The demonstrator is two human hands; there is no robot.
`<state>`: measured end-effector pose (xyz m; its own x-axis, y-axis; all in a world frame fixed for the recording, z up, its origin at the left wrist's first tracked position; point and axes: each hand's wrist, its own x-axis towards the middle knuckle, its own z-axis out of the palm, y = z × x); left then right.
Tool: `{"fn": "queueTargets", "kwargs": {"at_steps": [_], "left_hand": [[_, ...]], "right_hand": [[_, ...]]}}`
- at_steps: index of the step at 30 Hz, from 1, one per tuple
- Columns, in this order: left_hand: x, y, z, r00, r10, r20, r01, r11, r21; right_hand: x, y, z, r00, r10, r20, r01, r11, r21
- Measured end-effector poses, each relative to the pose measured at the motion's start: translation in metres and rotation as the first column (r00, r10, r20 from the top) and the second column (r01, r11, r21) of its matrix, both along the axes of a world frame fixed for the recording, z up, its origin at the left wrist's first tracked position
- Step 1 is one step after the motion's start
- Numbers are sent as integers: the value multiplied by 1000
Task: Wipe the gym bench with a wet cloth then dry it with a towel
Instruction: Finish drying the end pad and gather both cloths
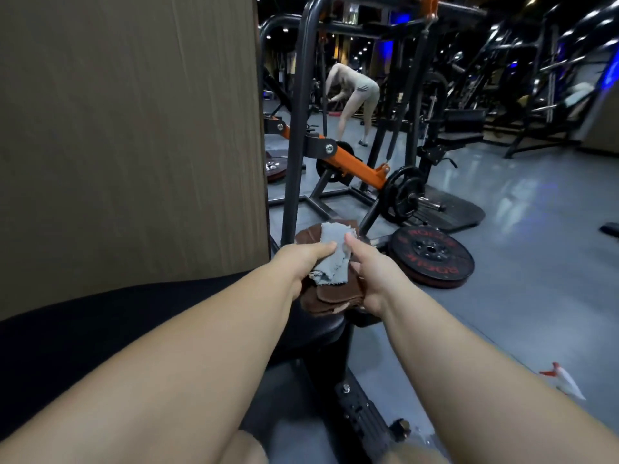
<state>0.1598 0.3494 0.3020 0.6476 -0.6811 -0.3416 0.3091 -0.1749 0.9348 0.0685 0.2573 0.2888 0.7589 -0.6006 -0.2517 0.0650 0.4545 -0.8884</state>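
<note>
**Both grips on the cloths at the desk's end**

My arms reached straight ahead, side by side. My left grip (301, 262) was closed round the grey cloth (331, 259), thumb on top. My right grip (366, 279) held the folded brown towel (323, 298) from beneath, thumb raised against the cloth's edge. The bundle sat at the far end of the black padded desk (100, 326), beside a wood-grain panel (134, 128). On the grey floor (536, 236) lay a weight plate (432, 257) and a spray bottle (566, 380).
</note>
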Motion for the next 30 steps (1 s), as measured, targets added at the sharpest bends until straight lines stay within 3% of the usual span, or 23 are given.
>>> {"fn": "queueTargets", "kwargs": {"at_steps": [6,11,15,21,30], "left_hand": [[10,-1,-7,965,-249,-80,252,968,21],[3,-15,-15,911,-411,-24,410,911,-46],[-19,-20,-23,862,-499,-95,483,863,-147],[-54,-24,-25,816,-578,-12,570,806,-160],[-79,-75,-47,795,-597,111,599,801,13]], "right_hand": [[5,-4,-1,954,-191,-232,190,981,-29],[-14,-18,-2,893,-365,-263,344,931,-126],[-48,-19,-7,854,-466,-233,437,884,-166],[-90,-19,1,844,-444,-299,411,896,-169],[-106,-69,-29,828,-440,-348,429,896,-112]]}}
